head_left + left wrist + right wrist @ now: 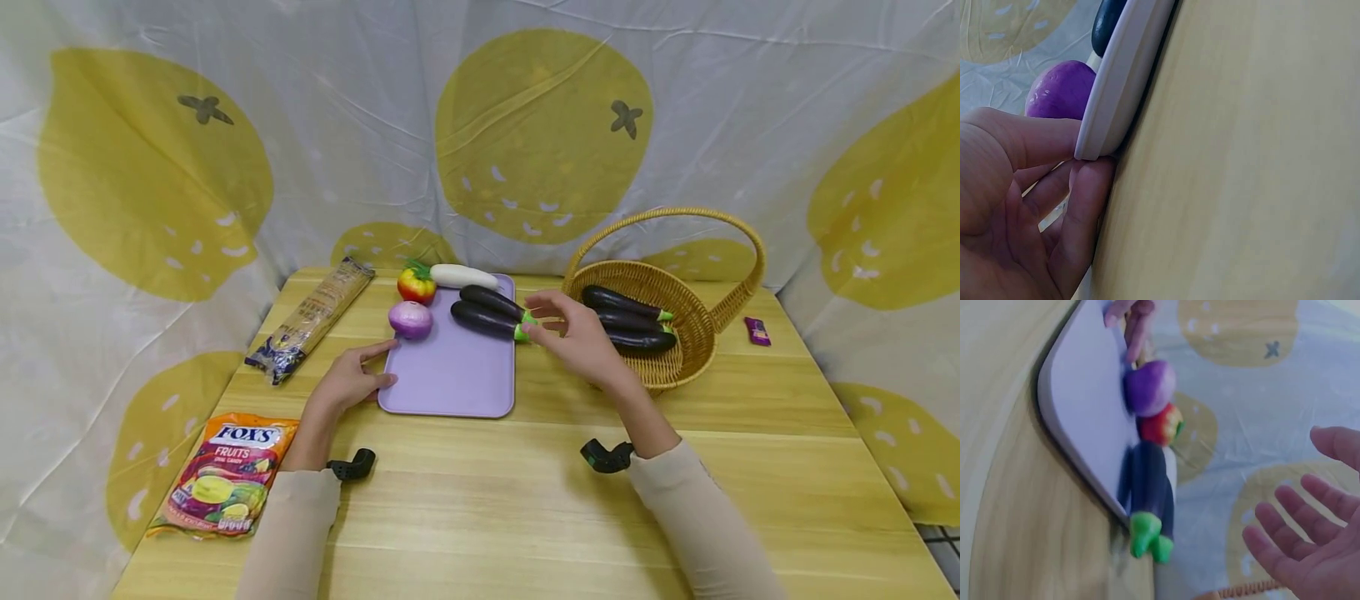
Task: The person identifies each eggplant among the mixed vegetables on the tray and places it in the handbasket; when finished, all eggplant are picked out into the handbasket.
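Note:
At the left edge of a light purple tray point(450, 379), my left hand point(350, 377) pinches the rim; in the left wrist view the thumb point(1047, 139) lies over it, fingers against its underside. Two eggplants point(480, 319) lie on the tray's right part, green stem ends past the edge. A purple onion point(410, 320), a red-and-yellow pepper-like vegetable point(416, 285) and a white radish point(463, 277) sit along its left and far sides. My right hand point(573, 333) hovers beside the eggplant stems, fingers spread; the right wrist view shows the palm point(1329, 565) holding nothing, apart from the eggplants.
Right of the tray stands a wicker basket point(705, 350) with a tall handle, holding several eggplants point(633, 321). A small purple packet point(757, 332) lies farther right. On the left are a long clear-wrapped package point(311, 321) and a candy bag point(228, 475). Patterned cloth hangs behind.

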`<state>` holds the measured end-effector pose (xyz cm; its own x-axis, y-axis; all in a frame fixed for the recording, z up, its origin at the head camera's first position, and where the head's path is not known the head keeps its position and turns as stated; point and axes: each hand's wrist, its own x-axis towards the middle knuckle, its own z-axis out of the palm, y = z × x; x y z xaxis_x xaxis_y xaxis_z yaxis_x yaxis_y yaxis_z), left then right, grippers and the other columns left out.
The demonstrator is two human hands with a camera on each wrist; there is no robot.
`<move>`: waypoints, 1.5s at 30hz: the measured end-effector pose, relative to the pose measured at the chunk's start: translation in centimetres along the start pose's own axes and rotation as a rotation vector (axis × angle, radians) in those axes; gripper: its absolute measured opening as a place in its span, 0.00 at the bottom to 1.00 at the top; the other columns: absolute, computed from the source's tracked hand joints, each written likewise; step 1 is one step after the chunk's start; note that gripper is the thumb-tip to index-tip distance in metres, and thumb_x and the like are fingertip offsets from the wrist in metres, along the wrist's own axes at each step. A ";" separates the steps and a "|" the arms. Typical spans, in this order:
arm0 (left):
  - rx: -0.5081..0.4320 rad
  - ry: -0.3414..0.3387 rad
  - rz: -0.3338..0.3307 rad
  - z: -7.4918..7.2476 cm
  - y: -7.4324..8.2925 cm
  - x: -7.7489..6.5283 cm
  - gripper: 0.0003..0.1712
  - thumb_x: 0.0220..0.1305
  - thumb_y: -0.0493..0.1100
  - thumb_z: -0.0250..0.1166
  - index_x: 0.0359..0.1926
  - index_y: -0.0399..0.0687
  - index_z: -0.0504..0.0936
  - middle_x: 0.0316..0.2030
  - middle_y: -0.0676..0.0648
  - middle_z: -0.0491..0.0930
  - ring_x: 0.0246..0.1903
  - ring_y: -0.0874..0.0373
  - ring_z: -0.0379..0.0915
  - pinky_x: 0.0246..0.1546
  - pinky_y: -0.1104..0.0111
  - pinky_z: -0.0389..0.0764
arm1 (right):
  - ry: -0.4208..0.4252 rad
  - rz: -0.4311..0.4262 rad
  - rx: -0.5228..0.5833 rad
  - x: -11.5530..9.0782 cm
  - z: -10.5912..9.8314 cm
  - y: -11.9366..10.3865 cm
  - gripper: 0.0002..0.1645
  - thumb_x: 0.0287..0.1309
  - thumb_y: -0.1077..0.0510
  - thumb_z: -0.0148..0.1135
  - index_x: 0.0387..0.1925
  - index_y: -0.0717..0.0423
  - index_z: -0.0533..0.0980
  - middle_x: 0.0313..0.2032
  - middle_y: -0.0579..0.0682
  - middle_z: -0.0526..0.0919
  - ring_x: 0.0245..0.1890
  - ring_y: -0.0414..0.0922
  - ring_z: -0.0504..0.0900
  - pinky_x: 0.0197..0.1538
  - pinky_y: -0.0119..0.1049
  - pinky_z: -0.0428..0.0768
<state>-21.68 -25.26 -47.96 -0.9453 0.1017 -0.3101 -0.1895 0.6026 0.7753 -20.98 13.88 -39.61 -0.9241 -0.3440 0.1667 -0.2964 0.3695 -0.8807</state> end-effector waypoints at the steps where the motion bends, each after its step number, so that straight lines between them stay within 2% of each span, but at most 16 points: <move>1: 0.000 0.001 0.002 0.0 0.1 0.0 0.39 0.64 0.39 0.71 0.75 0.61 0.71 0.17 0.52 0.70 0.18 0.58 0.71 0.24 0.67 0.78 | -0.003 0.010 -0.001 0.3 0.4 0.0 0.28 0.68 0.47 0.67 0.65 0.49 0.74 0.63 0.52 0.78 0.65 0.57 0.76 0.68 0.53 0.76; 5: 0.005 -0.004 0.016 0.1 0.1 0.1 0.39 0.65 0.40 0.71 0.75 0.60 0.70 0.16 0.53 0.70 0.18 0.59 0.72 0.23 0.67 0.77 | 0.002 0.039 -0.010 1.5 2.2 0.2 0.28 0.68 0.47 0.67 0.65 0.51 0.74 0.63 0.54 0.78 0.66 0.57 0.76 0.69 0.55 0.75; 10: 0.001 -0.007 -0.004 0.1 -0.2 -0.1 0.39 0.66 0.40 0.70 0.76 0.60 0.69 0.17 0.52 0.69 0.19 0.58 0.72 0.24 0.68 0.77 | 0.013 0.058 -0.036 3.0 4.1 1.4 0.27 0.68 0.49 0.67 0.64 0.54 0.74 0.64 0.59 0.78 0.65 0.56 0.76 0.69 0.55 0.75; 17: -0.001 -0.028 -0.001 -0.1 0.0 -0.1 0.39 0.68 0.41 0.70 0.77 0.60 0.68 0.18 0.52 0.69 0.19 0.59 0.71 0.24 0.68 0.77 | 0.042 0.068 -0.069 3.9 5.5 3.1 0.29 0.66 0.53 0.68 0.64 0.61 0.74 0.62 0.60 0.79 0.63 0.57 0.77 0.66 0.57 0.76; 26: -0.005 -0.027 0.019 -0.2 0.1 0.1 0.38 0.69 0.40 0.69 0.76 0.59 0.68 0.25 0.48 0.73 0.20 0.59 0.71 0.24 0.68 0.78 | 0.032 0.070 -0.135 4.4 5.9 3.6 0.29 0.66 0.53 0.69 0.64 0.60 0.75 0.61 0.58 0.81 0.63 0.56 0.78 0.67 0.52 0.76; 32: -0.014 -0.028 0.001 0.0 -0.1 0.1 0.38 0.69 0.40 0.68 0.77 0.60 0.68 0.21 0.49 0.71 0.20 0.59 0.71 0.24 0.68 0.78 | -0.001 0.093 -0.172 4.6 6.0 3.4 0.30 0.66 0.52 0.68 0.65 0.59 0.74 0.63 0.57 0.79 0.64 0.55 0.78 0.69 0.49 0.74; 37: -0.009 -0.025 0.014 0.1 -0.2 0.3 0.38 0.69 0.41 0.68 0.77 0.60 0.68 0.25 0.48 0.73 0.21 0.59 0.71 0.25 0.68 0.78 | -0.012 0.108 -0.202 5.0 6.1 3.6 0.30 0.67 0.52 0.68 0.66 0.57 0.74 0.63 0.56 0.79 0.64 0.54 0.77 0.69 0.48 0.74; 45: -0.010 -0.019 0.000 0.0 -0.2 0.2 0.38 0.69 0.40 0.68 0.76 0.61 0.68 0.22 0.50 0.71 0.20 0.59 0.71 0.24 0.68 0.77 | -0.018 0.083 -0.260 5.7 6.4 4.6 0.30 0.66 0.52 0.68 0.67 0.55 0.74 0.64 0.55 0.79 0.65 0.52 0.76 0.70 0.46 0.72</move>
<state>-21.79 -25.35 -48.16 -0.9401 0.1168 -0.3203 -0.1920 0.5950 0.7805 -26.08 8.11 -45.49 -0.9440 -0.3176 0.0890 -0.2742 0.6056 -0.7470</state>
